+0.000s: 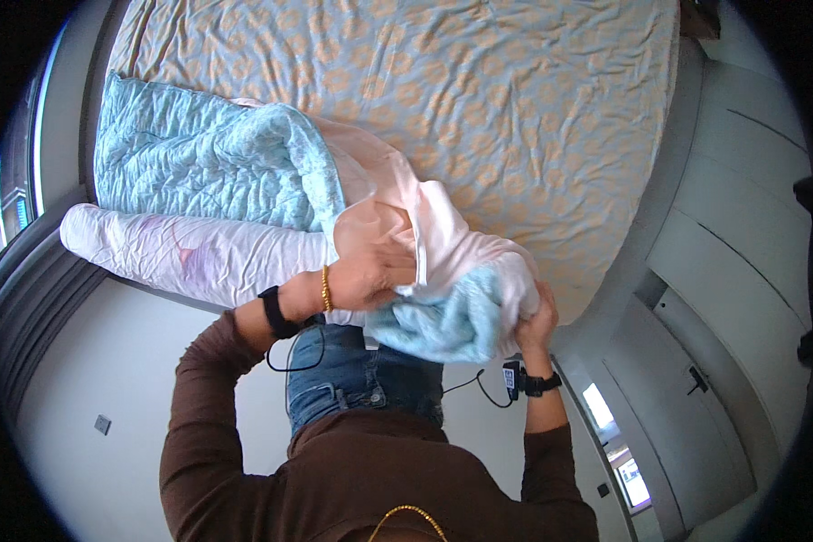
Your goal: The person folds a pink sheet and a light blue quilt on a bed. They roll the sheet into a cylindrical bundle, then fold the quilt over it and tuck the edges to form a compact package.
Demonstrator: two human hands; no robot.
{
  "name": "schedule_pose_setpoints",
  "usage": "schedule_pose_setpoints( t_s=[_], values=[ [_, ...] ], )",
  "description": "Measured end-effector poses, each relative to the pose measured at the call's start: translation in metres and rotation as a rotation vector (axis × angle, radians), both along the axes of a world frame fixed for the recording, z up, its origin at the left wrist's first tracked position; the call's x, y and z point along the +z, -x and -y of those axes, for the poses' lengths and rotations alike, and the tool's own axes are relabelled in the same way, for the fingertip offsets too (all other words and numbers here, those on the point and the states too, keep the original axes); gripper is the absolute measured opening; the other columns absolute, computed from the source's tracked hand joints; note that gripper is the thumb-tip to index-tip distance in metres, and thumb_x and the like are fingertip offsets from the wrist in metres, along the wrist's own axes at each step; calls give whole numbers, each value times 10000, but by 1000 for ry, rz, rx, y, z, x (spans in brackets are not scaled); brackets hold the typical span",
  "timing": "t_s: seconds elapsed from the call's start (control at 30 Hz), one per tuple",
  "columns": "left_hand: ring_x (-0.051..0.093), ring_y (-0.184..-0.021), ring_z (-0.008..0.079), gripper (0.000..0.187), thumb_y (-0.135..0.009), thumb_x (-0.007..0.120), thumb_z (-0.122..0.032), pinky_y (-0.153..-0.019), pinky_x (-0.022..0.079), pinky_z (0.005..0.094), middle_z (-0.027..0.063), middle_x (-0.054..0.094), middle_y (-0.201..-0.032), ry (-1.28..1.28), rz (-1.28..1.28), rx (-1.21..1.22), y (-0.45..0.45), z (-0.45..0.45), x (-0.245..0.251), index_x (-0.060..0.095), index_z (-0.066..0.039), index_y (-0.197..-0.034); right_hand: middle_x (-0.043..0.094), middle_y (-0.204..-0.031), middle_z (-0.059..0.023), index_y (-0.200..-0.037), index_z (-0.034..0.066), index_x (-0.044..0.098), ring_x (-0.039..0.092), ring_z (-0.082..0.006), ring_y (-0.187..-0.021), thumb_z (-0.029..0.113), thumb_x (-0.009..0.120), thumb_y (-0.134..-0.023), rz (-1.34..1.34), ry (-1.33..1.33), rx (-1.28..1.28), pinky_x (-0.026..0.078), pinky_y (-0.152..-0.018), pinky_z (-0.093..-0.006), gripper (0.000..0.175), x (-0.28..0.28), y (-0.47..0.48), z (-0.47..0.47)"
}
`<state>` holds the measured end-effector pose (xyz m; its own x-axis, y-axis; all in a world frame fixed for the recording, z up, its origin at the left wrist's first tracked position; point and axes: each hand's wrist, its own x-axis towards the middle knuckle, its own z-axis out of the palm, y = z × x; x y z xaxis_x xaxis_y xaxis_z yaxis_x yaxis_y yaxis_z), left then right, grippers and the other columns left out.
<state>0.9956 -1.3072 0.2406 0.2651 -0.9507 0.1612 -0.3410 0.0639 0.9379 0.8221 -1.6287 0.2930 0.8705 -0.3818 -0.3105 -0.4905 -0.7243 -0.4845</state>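
A quilt with a light blue quilted face (203, 156) and a pale pink face lies partly spread on the bed, its near right end bunched up. My left hand (376, 271), with a gold bead bracelet and a black wristband, grips the pink cloth by a white-trimmed edge; its fingertips are partly hidden in the folds. My right hand (538, 318) is closed around the right side of the bunched end, where pink cloth (440, 223) wraps over a blue part (447, 318). Just left of my left hand, a long white bolster (196, 257) with purple print lies along the near edge.
The bed's patterned sheet (447, 81), wrinkled, stretches beyond the quilt. A grey curtain (47, 291) and a window stand at the left. At the right are pale panels and a door with a black handle (698, 379). Thin black cables hang near both wrists.
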Motion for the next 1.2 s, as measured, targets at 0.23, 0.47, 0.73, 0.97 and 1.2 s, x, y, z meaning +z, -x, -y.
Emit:
schedule_pose_setpoints(
  t_s=[0.23,0.47,0.73,0.97,1.2],
  values=[
    [330,-1398,384,846,-710,833,-408,-1146,291,443,175,379,-1501,-337,4,19,4,-18,-30,478,-62,-1395,656,-1076,-118,-1130,28,636,631,-323,-1039,94,699,-718,-14,-80,-207,462,-918,-385,422,-38,12,18],
    [427,-1353,343,718,-756,734,-86,-1131,323,433,177,513,-1356,-218,-258,329,95,6,-90,467,-83,-1423,509,-1367,-185,-1307,19,548,471,-370,-1283,100,733,-690,-16,-263,-203,371,-1067,-417,649,-62,0,36],
    [528,-1240,228,519,-792,687,20,-1081,383,346,130,570,-1337,14,-1053,833,106,84,-63,555,32,-1294,342,-1463,-322,-1532,233,359,302,-525,-1372,311,827,-668,-78,-113,517,188,-1129,-656,985,-23,-18,0],
    [689,-952,324,393,-812,726,-141,-849,520,397,219,695,-1016,-175,-708,911,99,107,-53,602,31,-1143,377,-1312,-356,-1554,190,274,359,-565,-1252,524,843,-621,-11,66,625,232,-1049,-720,1143,-29,-19,-26],
    [654,-819,446,475,-875,652,-168,-715,516,465,274,653,-890,-260,-632,853,107,130,-10,465,7,-1275,662,-1070,-169,-1204,72,639,626,-390,-971,271,831,-666,79,27,276,491,-805,-456,605,-73,-48,18]
  ],
)
